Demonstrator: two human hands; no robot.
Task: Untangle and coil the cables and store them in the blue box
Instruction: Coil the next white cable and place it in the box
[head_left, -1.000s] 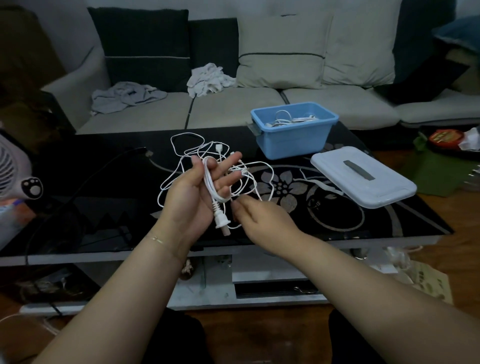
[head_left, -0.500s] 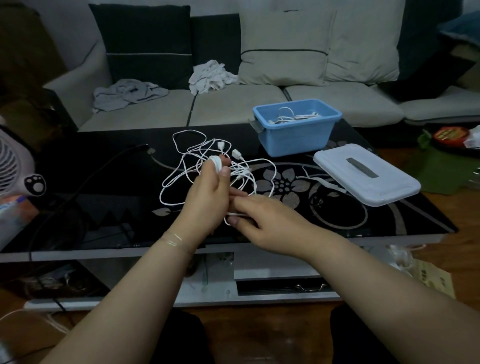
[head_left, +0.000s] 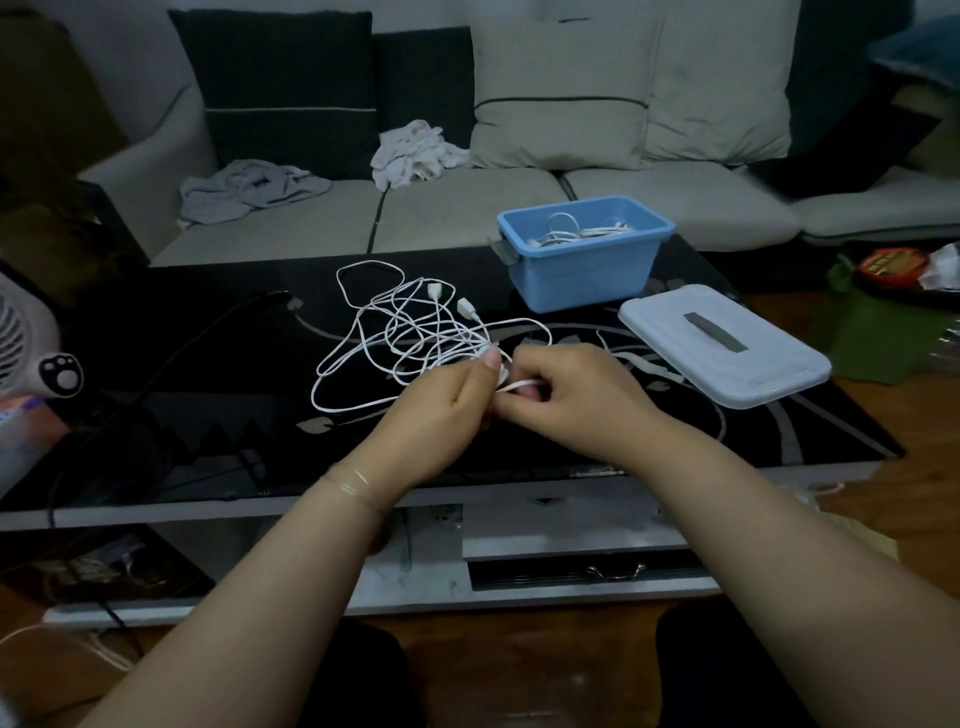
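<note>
head view: only view
writing/brands: none readable; round red-and-yellow pack (head_left: 889, 262) past the tabletop's right edge has print, too small to make out
left hand (head_left: 441, 410): over the front-centre of the tabletop, fingers curled closed, thumb tip pressed on a white cable strand (head_left: 519, 385)
right hand (head_left: 576, 395): just beside the left, knuckles up, fingers curled closed, pinching the same strand; short flat run of it spans between the two hands
hands relation: fingertips nearly touching, can't tell if they actually meet
white cable tangle (head_left: 415, 332): loose loops on the coffee table (head_left: 208, 364), mid tabletop, trailing from the hands toward the back-left; two white plug ends (head_left: 435, 289) show at the tangle's far side
blue box (head_left: 584, 254): open, near the back edge right of centre, well apart from the hands; grey latch on its left end
cables in box (head_left: 571, 231): white coiled cables already inside, partly hidden by the rim
white lid (head_left: 724, 343): lies flat near the right edge, just beside the box, grey handle strip on top
black cable (head_left: 197, 332): runs over the left half of the tabletop and off the front-left edge
sofa (head_left: 467, 208): behind the back edge; dark cushion (head_left: 280, 88) left, pale cushion (head_left: 561, 93) centre
clothes: grey garment (head_left: 249, 189) and white cloth (head_left: 415, 153) crumpled on the sofa seat
fan (head_left: 26, 343): white, paw-print mark, past the left edge
left wrist: thin bracelet (head_left: 358, 486)
</note>
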